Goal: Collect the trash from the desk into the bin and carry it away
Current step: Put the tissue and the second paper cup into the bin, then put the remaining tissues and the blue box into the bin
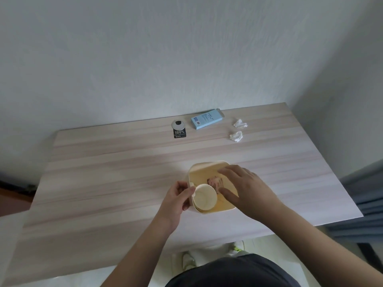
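A small cream bin (202, 168) stands on the wooden desk (116, 162) near its front edge. My left hand (178, 196) grips the bin's left rim. A pale paper cup (205, 196) lies inside at the near left corner. My right hand (246, 188) hovers over the bin's open top, fingers spread, just above a reddish wrapper (215, 182) lying inside. On the far right of the desk lie two crumpled white tissues (240, 123) (236, 136) and a light blue box (207, 119).
A round silver cable grommet (178, 123) with a black sticker (179, 133) below it sits at the desk's back edge by the wall. The desk's right edge borders a dark blue curtain (369, 204). My shoes (188, 259) show beneath the front edge.
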Action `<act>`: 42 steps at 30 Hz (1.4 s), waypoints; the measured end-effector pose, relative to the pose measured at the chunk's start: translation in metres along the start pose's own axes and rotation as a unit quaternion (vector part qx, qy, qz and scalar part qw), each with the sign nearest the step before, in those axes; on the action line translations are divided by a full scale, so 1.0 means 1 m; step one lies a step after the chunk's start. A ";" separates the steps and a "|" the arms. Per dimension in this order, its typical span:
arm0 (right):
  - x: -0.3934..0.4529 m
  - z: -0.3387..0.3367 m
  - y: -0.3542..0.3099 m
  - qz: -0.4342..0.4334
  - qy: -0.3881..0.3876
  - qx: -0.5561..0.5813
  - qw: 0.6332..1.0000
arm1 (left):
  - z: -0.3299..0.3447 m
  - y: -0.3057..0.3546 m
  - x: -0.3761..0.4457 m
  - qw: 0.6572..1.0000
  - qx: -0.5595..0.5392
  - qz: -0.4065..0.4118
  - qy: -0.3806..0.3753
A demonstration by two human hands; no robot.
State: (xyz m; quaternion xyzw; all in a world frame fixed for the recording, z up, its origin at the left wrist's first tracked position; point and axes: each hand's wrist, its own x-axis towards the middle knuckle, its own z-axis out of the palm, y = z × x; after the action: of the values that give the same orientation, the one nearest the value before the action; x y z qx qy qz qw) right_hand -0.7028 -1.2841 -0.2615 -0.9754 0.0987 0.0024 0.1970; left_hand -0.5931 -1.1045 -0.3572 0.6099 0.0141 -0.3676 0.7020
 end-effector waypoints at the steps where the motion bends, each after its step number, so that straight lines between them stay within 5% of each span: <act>1: -0.001 0.000 0.002 0.006 0.021 0.006 1.000 | 0.000 0.001 0.002 1.000 0.004 -0.002 -0.001; 8: 0.010 -0.010 0.058 0.088 0.082 -0.012 0.993 | 0.009 0.016 0.025 0.999 0.007 0.004 -0.031; 27: 0.174 0.019 0.229 0.095 -0.070 -0.040 0.992 | 0.094 0.038 0.121 0.995 -0.058 0.002 0.075; 38: 0.224 0.103 0.249 0.111 -0.174 -0.099 0.973 | 0.118 0.044 0.139 0.992 -0.064 0.019 0.103; 42: 0.233 0.112 0.260 0.108 -0.136 -0.092 0.981 | 0.121 0.041 0.147 0.993 -0.068 0.007 0.100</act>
State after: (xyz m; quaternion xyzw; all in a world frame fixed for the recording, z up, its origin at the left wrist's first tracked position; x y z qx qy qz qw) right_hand -0.5208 -1.5207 -0.4749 -0.9636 0.1749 0.1652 0.1168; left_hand -0.5161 -1.2836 -0.3608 0.5943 0.1047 -0.2984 0.7395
